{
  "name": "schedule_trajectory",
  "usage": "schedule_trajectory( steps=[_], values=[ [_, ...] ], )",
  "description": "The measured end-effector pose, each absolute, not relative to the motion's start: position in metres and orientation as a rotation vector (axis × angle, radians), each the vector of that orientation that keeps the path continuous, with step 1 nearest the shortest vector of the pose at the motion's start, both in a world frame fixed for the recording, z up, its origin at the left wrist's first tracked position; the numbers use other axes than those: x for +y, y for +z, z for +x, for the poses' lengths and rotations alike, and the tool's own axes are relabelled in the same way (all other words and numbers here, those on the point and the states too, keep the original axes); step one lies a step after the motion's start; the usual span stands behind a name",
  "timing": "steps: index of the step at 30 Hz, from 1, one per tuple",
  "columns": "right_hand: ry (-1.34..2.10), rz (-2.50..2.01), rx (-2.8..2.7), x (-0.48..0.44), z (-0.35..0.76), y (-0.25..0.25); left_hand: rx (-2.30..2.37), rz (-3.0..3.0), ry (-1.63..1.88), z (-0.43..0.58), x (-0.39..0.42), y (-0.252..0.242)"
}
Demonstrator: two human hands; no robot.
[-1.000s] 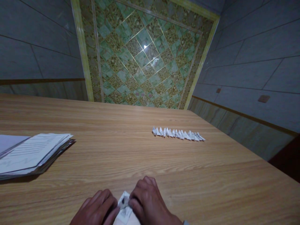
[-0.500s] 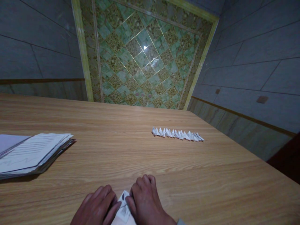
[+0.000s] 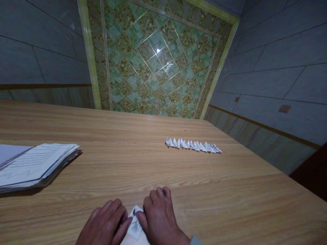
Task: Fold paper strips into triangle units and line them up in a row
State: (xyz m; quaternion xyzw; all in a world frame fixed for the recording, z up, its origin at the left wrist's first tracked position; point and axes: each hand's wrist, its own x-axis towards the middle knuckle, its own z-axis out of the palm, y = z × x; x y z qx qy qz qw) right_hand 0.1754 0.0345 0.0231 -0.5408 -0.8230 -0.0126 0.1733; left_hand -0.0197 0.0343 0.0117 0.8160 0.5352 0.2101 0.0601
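At the lower centre of the frame: two bare hands, set a little apart, with a small piece of white folded paper with dark printed marks (image 3: 135, 230) between them, one corner pointing up the frame. Left hand (image 3: 103, 223): fingers curled, thumb reaching to the paper's left edge. Right hand (image 3: 160, 216): fingers curled, thumb laid on the paper's upper right part; a pale grey sleeve edge (image 3: 195, 241) at the wrist. Whether either hand pinches the paper from beneath cannot be told. Under the hands, a broad table with light brown wood grain (image 3: 122, 177). Right of centre, well beyond the hands, one row of small pointed white folded-paper pieces (image 3: 193, 145), set close together, slanting slightly down to the right. At the left edge, one stack of white sheets with dark lines (image 3: 41, 163), darker along its lower side, cut off by the frame. Top centre, a green and brown panel of diamond-set tiles (image 3: 158, 68), bordered in yellow. Upper right, a blue-grey wall of large blocks (image 3: 270, 64), bearing two small brownish rectangular plates (image 3: 284, 108).
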Motion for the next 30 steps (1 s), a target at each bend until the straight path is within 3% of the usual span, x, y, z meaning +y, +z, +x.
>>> schedule_trajectory(
  steps=[20,30],
  values=[
    [0.227,-1.524,-2.212,0.035,0.181,0.03,1.686,2.357,0.54,-0.014,0.029,0.025],
    [0.199,-1.535,-2.286,0.036,0.182,0.031,1.736,2.412,0.525,-0.011,0.03,0.027]
  ],
)
